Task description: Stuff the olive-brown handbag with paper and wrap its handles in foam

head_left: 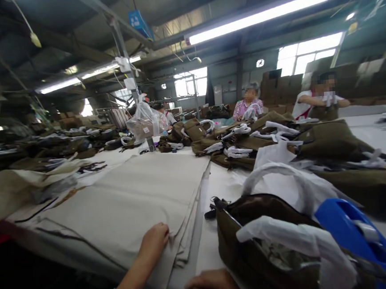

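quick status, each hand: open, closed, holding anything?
Left hand: fingers curled on the near edge of the beige fabric stack; cannot tell whether it grips.
Right hand: fingers curled, low at the table edge, holding nothing visible.

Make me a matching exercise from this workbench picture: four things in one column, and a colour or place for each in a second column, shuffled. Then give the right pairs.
Things:
1. left hand
2. tape dispenser
3. bag
4. right hand

Descriptions:
A. blue, at the lower right
B. olive brown, with white-wrapped handles
C. resting on the stack of beige cloth sheets
D. at the bottom edge, near the table's front

Pairs: 1-C, 2-A, 3-B, 4-D
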Demonstrator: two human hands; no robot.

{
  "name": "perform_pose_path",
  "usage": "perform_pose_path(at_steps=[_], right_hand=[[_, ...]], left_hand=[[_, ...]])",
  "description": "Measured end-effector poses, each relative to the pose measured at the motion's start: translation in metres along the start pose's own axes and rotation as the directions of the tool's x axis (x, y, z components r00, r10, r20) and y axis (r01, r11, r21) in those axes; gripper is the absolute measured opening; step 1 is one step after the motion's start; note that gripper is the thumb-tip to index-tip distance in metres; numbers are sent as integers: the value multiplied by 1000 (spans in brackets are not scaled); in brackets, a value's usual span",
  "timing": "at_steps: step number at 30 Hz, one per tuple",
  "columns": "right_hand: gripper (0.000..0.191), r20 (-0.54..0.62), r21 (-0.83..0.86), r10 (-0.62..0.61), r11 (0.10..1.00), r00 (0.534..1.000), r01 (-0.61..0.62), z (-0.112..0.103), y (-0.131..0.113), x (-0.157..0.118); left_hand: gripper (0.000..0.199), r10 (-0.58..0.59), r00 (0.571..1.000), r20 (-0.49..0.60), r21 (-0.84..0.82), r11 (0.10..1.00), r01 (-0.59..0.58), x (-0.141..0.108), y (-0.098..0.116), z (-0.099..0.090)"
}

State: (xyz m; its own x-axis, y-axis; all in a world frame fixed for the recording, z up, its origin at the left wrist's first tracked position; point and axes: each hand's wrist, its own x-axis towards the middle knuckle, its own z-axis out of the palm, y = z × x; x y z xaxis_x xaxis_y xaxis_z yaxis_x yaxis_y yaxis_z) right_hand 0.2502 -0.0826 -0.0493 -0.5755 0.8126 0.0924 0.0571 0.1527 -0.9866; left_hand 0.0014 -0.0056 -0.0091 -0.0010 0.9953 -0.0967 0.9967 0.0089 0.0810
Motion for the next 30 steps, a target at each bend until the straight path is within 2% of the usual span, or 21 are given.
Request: perform_pose_path(at_steps=[1, 3, 5, 8, 13, 17, 21, 26, 30], right_hand=[[36, -5, 28, -42, 999, 999, 42, 5, 4, 15], [45, -102, 153, -69, 985, 992, 84, 14, 14, 40], [57, -227, 290, -2, 955, 974, 69, 19, 26, 54], [72, -303, 390, 100, 920, 948, 28, 18, 42, 61], [69, -260, 425, 88, 905, 962, 32, 15, 51, 59], [69, -250, 445, 90, 895, 964, 32, 17, 54, 58], [67, -239, 430, 73, 902, 968, 39, 19, 57, 58], [68, -210, 404, 60, 914, 976, 30, 18, 54, 55], [68, -203, 395, 61, 918, 977, 25, 17, 53, 53]], left_hand=[[13, -6, 1000, -11, -11, 1000, 6, 1, -1, 0], [11, -18, 999, -33, -47, 999, 17, 1, -4, 0], [9, -27, 998, -49, -103, 994, 22, 1, -10, -1], [8, -36, 998, -57, -210, 977, 23, 4, -22, -2], [16, -18, 998, -65, -330, 944, -5, 7, -34, 3], [18, 43, 995, -87, -316, 946, -68, -6, -26, 6], [33, 86, 995, -45, -251, 964, -94, -25, -15, 8], [9, 19, 1000, -14, -145, 989, -20, -29, -4, 7], [12, -38, 999, -26, -106, 994, 35, -27, 4, 4]])
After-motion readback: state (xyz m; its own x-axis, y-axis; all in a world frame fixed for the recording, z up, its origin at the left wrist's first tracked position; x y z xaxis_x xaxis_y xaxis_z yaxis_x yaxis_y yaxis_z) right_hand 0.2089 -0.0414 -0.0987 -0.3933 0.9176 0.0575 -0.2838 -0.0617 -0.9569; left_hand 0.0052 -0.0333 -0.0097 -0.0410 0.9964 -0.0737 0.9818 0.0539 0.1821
